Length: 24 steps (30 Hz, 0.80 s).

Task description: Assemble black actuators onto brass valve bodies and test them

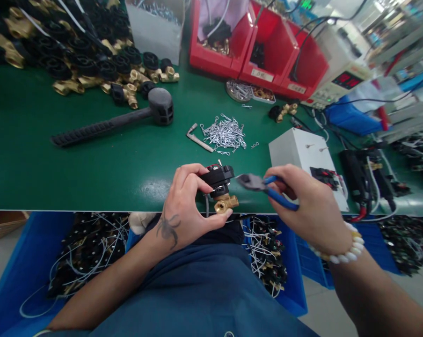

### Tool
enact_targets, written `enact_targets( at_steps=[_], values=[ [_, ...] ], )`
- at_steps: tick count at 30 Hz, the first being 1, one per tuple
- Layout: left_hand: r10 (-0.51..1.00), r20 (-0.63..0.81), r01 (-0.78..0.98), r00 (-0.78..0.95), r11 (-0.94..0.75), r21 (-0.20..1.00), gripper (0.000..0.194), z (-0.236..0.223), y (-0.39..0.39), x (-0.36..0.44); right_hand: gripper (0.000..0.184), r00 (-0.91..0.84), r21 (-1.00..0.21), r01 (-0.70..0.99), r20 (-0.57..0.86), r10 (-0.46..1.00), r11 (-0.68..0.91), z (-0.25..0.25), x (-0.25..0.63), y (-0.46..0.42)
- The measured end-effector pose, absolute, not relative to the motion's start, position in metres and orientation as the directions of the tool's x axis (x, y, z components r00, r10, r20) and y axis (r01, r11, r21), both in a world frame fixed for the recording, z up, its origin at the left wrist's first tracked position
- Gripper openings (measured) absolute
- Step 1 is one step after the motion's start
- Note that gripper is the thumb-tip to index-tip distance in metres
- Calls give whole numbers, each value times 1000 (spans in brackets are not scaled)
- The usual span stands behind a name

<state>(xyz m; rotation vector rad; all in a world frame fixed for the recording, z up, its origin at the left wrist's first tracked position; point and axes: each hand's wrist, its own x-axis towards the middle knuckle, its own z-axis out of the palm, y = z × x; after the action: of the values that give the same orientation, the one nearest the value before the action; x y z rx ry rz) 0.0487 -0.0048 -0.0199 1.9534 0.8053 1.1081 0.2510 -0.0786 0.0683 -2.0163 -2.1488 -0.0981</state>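
Note:
Near the front edge of the green bench, my left hand (188, 201) is closed around a valve with a black round housing and a brass body (226, 203). A grey cable hangs from the valve below my fingers. My right hand (308, 201) grips blue-handled pliers (283, 198), their metal jaws pointing left, close beside the black housing. Whether the jaw tips hold a pin I cannot tell. Just beyond the valve lies a heap of silver hairpin clips (226, 133), with a bent metal piece (199, 139) at its left.
A black mallet (162, 106) lies at left, before piled brass valves (88, 65). Red bins (246, 70) stand at the back, with a dish of pins (238, 91) in front. A white box (285, 150) is at right. Blue crates (15, 267) of wired parts sit below the bench.

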Motion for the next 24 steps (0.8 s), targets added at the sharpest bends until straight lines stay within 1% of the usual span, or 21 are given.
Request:
enact_targets(
  at_steps=[1,2,3,4,6,7,8,11,12,13,15,16,17,18,19,20,21,22,23,24],
  values=[
    [795,429,159,428,-534,830,39,-20,-5,49,14,0,-151,988,270,963,42,69,251,-79],
    [795,429,159,430,-534,830,39,-20,-5,49,12,40,-193,981,303,952,20,68,251,-80],
    [794,428,160,432,-534,830,39,-20,-5,49,11,48,-199,980,272,961,8,66,250,-80],
    [793,426,162,436,-534,830,39,-20,-5,49,11,25,-175,985,185,982,7,65,250,-80],
    [794,416,168,443,-529,832,40,-19,-4,48,15,-47,-93,995,-57,997,42,61,250,-80],
    [795,410,170,447,-525,834,40,-19,-4,48,17,-63,-68,996,-126,990,55,61,250,-80],
    [796,405,171,449,-522,836,40,-19,-4,48,18,-57,-68,997,-133,989,48,60,250,-79],
    [800,396,173,451,-513,841,42,-19,-5,48,18,87,-160,984,42,995,-79,55,255,-79],
    [802,394,175,449,-512,841,42,-19,-5,48,22,152,-184,973,72,986,-137,51,258,-80],
    [805,391,179,446,-509,842,42,-19,-5,47,30,213,-179,964,76,974,-197,45,261,-80],
    [811,387,189,438,-504,843,42,-19,-5,47,49,276,-99,958,43,960,-271,31,268,-80],
    [812,388,194,436,-506,841,42,-18,-4,47,56,269,-65,961,21,963,-268,24,270,-80],
    [809,392,198,438,-512,836,42,-18,-4,47,60,252,-59,966,15,968,-251,18,271,-80],
    [802,400,200,444,-524,828,42,-17,-4,47,62,235,-92,969,33,971,-231,13,271,-81],
    [789,414,202,455,-544,815,42,-15,-4,47,63,229,-173,961,64,971,-215,11,269,-81],
    [772,431,201,467,-568,798,42,-14,-4,48,65,242,-308,929,87,966,-205,10,265,-82],
    [752,453,199,479,-596,778,41,-11,-4,50,67,266,-484,852,70,961,-201,11,259,-83],
    [727,480,194,491,-629,753,41,-9,-4,51,70,279,-669,715,6,960,-204,13,253,-84],
    [700,509,188,502,-662,725,40,-7,-5,53,73,257,-824,523,-91,962,-217,16,245,-84],
    [671,536,184,512,-695,695,39,-4,-5,54,75,202,-921,306,-185,962,-241,18,237,-85]
  ],
)
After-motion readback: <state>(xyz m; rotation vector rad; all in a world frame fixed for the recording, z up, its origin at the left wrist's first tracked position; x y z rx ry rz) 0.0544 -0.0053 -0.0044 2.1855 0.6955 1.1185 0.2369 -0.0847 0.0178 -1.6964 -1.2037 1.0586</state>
